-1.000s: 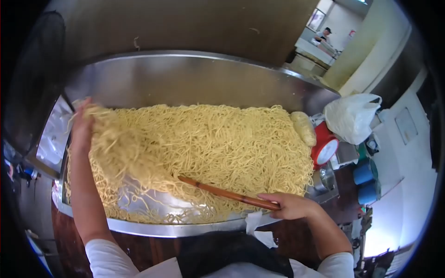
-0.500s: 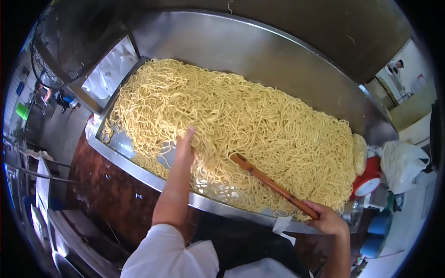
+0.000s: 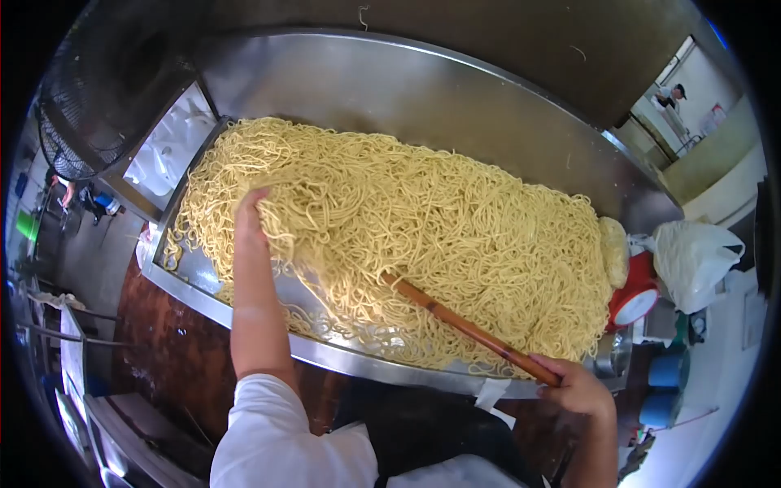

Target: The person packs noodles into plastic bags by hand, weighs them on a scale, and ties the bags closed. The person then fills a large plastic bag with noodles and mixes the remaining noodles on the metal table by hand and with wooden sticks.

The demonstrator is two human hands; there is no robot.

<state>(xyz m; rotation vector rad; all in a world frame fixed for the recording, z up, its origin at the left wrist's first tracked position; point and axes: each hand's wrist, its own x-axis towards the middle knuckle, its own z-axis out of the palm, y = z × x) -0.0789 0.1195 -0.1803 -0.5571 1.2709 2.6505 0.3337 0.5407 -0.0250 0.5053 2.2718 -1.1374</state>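
A thick heap of yellow noodles (image 3: 455, 236) fills most of a metal tray (image 3: 325, 351). My left hand (image 3: 253, 213) is at the heap's left part, its fingers partly buried and wrapped round a clump of noodles. My right hand (image 3: 576, 385) grips the near end of a brown wooden stick (image 3: 468, 327) above the tray's front edge. The stick's far end rests in the noodles near the middle of the heap, and its tip is partly hidden.
A fan (image 3: 77, 122) stands at the upper left beside white plastic bags (image 3: 167, 150). To the right are a red scale (image 3: 633, 297), a white bag (image 3: 694, 260) and blue containers (image 3: 665, 372). Another person (image 3: 671, 96) is far back at the upper right.
The view has swung about. My left hand came from the tray's far left end toward the middle, then moved back up and left with noodles. The stick stays in my right hand.
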